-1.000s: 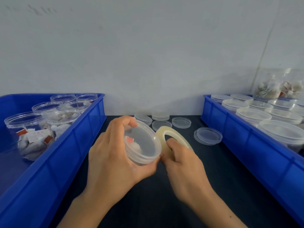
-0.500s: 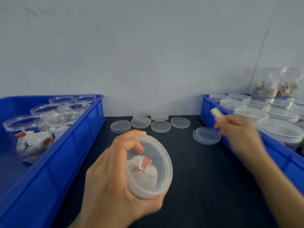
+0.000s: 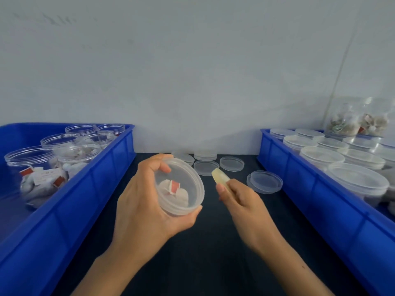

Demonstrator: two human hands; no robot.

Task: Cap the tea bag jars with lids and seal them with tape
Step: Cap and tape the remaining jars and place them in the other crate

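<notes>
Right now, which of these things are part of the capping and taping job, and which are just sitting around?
In use:
left hand gripping the lidded jar
right hand holding the tape roll

Waiting:
loose lids on the table
open jars in the left bin
capped jars in the right bin

The jar [image 3: 179, 186] is clear, smooth plastic with a faintly frosted lid, and the tea bags [image 3: 174, 190] inside look like soft white paper with red tags. The tape roll [image 3: 220, 177] is pale, translucent and glossy (yellowish at the edge). Both bins [image 3: 320, 189] are glossy blue plastic; the tabletop [image 3: 203, 253] is dark and matt.
</notes>
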